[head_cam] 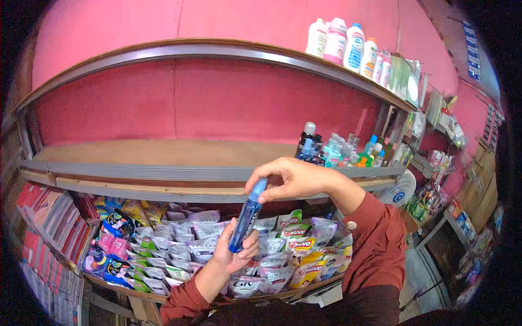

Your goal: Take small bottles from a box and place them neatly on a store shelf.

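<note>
A slim blue spray bottle (pixel 246 222) with a light blue cap (pixel 258 189) is tilted in front of me. My left hand (pixel 236 247) grips its lower body from below, thumb along the side. The fingers of my right hand (pixel 291 179) pinch the cap from above. Behind and below the bottle, a lower shelf holds rows of refill pouches (pixel 272 246). Beyond my right hand, a group of dark bottles (pixel 308 142) stands on the middle shelf.
A metal-edged shelf (pixel 163 171) runs across, with teal and clear bottles (pixel 333 148) at its right. Tall white bottles (pixel 354 47) stand on the upper shelf (pixel 195 42). Stacked books or boxes (pixel 53 220) are at left, by dark packs (pixel 116 226). A white fan (pixel 397 189) is at right.
</note>
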Demonstrator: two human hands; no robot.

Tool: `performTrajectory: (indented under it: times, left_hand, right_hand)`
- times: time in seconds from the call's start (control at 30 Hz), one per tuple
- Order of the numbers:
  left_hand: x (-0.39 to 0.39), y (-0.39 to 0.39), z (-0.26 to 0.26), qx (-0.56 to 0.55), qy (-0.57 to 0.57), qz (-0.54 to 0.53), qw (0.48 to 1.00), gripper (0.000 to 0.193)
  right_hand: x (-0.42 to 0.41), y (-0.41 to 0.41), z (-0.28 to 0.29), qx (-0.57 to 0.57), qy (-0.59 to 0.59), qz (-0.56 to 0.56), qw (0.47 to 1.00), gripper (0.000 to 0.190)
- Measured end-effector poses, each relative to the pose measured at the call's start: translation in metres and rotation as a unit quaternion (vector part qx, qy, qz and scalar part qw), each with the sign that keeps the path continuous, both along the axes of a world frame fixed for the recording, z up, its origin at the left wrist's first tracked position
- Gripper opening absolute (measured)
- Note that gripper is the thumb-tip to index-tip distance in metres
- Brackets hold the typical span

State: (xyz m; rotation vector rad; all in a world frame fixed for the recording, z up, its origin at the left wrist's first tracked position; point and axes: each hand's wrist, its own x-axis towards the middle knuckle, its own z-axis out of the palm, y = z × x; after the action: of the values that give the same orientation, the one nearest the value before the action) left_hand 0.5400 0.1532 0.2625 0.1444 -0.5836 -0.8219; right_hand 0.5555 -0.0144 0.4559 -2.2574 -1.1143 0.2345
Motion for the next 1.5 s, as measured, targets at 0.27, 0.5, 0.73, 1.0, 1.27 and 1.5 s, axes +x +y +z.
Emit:
performTrajectory:
  times: [0.27,0.5,0.73,1.0,1.27,1.5]
  left_hand:
    - [-0.002,0.008,-0.003,-0.031,-0.007,-0.038,0.999,0.056]
    - [0.0,0.037,-0.039,0.144,-0.079,0.131,0.978,0.071]
    - [-0.03,0.065,-0.134,0.16,0.121,0.152,0.968,0.056]
    - [-0.035,0.086,-0.138,0.206,0.108,0.185,0.955,0.053]
    - [-0.018,0.089,-0.168,0.162,0.115,0.087,0.976,0.058]
    - [-0.022,0.085,-0.14,0.209,0.089,0.148,0.963,0.054]
  right_hand:
    - [0.007,0.014,0.013,-0.025,0.069,0.047,0.996,0.024]
    - [0.037,-0.037,0.085,0.068,-0.161,-0.107,0.979,0.022]
    - [0.111,-0.095,0.058,-0.11,-0.345,-0.295,0.884,0.025]
    - [0.135,-0.108,0.031,-0.205,-0.248,-0.358,0.876,0.023]
    - [0.136,-0.111,0.023,-0.238,-0.231,-0.403,0.853,0.021]
    - [0.136,-0.122,0.015,-0.231,-0.213,-0.422,0.85,0.02]
